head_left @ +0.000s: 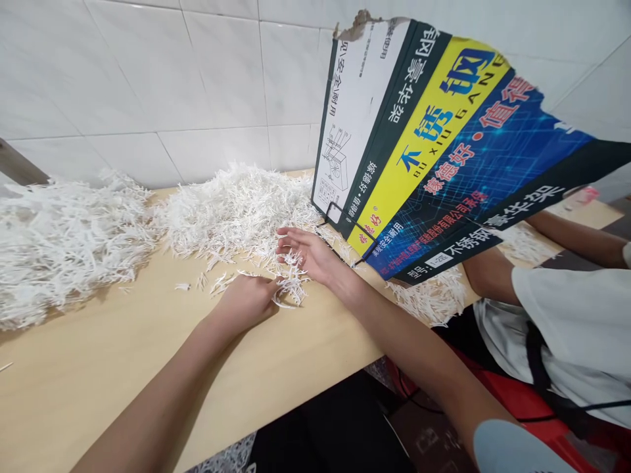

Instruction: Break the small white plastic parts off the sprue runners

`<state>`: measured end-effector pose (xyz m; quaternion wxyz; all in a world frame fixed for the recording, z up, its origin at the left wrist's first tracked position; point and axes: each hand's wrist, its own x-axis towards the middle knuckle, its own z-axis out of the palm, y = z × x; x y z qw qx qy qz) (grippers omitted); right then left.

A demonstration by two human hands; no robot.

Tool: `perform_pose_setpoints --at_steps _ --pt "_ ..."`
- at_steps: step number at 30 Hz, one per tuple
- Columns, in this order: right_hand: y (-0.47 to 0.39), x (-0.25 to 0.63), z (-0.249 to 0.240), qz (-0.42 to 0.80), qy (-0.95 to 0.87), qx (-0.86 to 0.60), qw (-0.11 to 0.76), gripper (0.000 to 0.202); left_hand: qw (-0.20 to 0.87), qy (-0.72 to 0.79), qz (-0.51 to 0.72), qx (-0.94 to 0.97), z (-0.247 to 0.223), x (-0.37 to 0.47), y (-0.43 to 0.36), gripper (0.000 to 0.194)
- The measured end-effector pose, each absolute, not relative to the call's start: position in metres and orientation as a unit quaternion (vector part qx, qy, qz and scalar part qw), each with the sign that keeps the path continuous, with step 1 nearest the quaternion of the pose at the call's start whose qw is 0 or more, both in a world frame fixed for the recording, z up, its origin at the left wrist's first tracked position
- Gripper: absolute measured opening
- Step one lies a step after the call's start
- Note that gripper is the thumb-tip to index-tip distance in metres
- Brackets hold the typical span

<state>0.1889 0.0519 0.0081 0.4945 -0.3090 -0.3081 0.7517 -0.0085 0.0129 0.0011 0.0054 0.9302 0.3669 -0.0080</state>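
Note:
My left hand (249, 301) rests low over the tabletop with its fingers curled closed, back of the hand up. What lies inside the curl is hidden. Against its thumb side lies a small tangle of thin white branching strips (294, 284). My right hand (311, 256) is just beyond, open, its fingers stretched out to the left and the palm facing the tangle. Some strips touch its palm. Right behind the fingers rises a loose heap of the same white strips (236, 210). A few stray pieces (182, 286) are scattered left of my left hand.
A second large heap of white strips (64, 243) covers the table's left side. A printed cardboard sheet (419, 144) stands upright at right, with a black wire holder (365, 253) at its base. Beyond it sits another person (566, 315) beside more strips (428, 295). White tiled wall (211, 72) behind.

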Motion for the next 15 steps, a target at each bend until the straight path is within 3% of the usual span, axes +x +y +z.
perform_pose_setpoints --at_steps 5,12,15 --pt "0.051 0.19 0.018 0.735 -0.371 -0.312 0.473 0.021 -0.001 0.369 -0.016 0.929 0.002 -0.006 0.012 0.02" --pt "0.028 0.174 0.035 0.528 -0.603 -0.403 0.442 0.025 -0.002 0.374 -0.011 0.927 0.003 -0.004 0.01 0.022" --pt "0.029 0.169 0.029 0.506 -0.584 -0.441 0.457 0.022 0.002 0.375 -0.015 0.927 0.003 -0.005 0.01 0.018"
